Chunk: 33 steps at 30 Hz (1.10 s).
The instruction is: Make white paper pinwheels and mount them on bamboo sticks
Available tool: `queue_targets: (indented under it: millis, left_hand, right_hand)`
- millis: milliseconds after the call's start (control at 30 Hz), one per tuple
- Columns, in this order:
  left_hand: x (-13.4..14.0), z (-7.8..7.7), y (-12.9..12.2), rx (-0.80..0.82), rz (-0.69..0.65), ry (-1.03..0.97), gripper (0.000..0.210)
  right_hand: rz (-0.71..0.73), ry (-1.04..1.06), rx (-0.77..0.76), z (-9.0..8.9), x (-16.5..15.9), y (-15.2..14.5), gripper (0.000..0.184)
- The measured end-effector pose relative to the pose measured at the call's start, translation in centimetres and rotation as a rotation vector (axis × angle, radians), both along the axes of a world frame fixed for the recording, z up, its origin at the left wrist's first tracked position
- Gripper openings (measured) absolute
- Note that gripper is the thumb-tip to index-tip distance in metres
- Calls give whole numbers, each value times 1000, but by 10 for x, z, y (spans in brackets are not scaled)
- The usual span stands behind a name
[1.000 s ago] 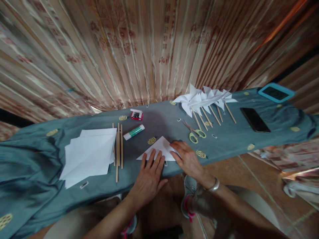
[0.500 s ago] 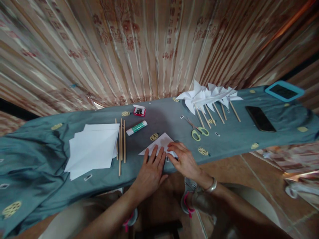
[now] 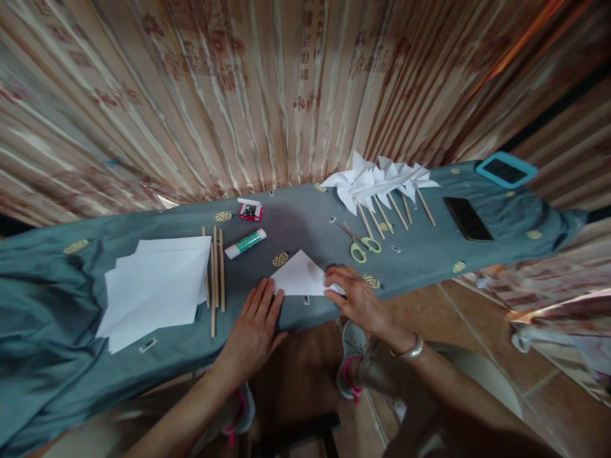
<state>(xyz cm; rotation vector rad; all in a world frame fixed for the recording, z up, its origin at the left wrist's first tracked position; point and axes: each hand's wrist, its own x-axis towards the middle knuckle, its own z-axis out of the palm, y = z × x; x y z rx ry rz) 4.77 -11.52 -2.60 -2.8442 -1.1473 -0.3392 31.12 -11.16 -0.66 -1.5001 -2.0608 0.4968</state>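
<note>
A white sheet of paper folded into a triangle (image 3: 300, 277) lies at the near edge of the cloth-covered table, its peak pointing away from me. My left hand (image 3: 255, 321) rests flat at the triangle's left corner, fingers stretched out and fingertips touching the paper. At the right corner, my right hand (image 3: 356, 296) has its fingers curled round the paper, thumb below. Just beyond that hand lie green-handled scissors (image 3: 363, 247), blades pointing away. A glue stick (image 3: 245, 243) is left of the triangle, farther back.
On the left is a stack of white paper (image 3: 153, 286) beside several wooden sticks (image 3: 216, 270). A small red box (image 3: 251, 210) of dark pins or tacks stands open behind. Paper pinwheels on sticks (image 3: 377, 181), a black phone (image 3: 468, 219) and a blue-framed device (image 3: 506, 170) are at right.
My left hand has slid left from the middle of the folded paper to its left corner, uncovering its face. My right hand stays at the right corner. The whole view has shifted slightly.
</note>
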Motion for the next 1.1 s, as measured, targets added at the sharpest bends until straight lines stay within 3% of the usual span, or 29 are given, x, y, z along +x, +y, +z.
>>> queue_targets:
  millis: [233,400,533,633,700,767,867,933,1000,1100]
  left_hand:
    - [-13,-2,-1,64,25,-30,63]
    - [-12,1,3,36,33,-50,57]
    - [-8,1,12,-15,37,-150,55]
    - [-1,5,19,-83,67,-240,64]
    - [6,13,23,-113,99,-328,75]
    - [14,24,27,-82,131,-443,83]
    - [26,44,31,60,124,-533,92]
    - [32,54,32,183,95,-520,92]
    - [34,60,31,243,54,-439,73]
    - [30,59,28,213,-38,-340,27]
  right_hand:
    - [-109,-35,17,1,41,-15,16]
    - [-78,-32,-43,12,21,-13,25]
    - [-187,50,-206,17,-1,-3,33]
    - [-223,196,-256,21,-10,3,36]
    - [-220,254,-194,27,-13,2,34]
    - [-206,223,-27,36,-16,-2,30]
    - [-84,28,269,46,-23,-13,28]
    - [35,-138,364,47,-29,-20,32]
    - [107,-259,376,44,-37,-26,35]
    - [160,-336,327,36,-43,-32,37]
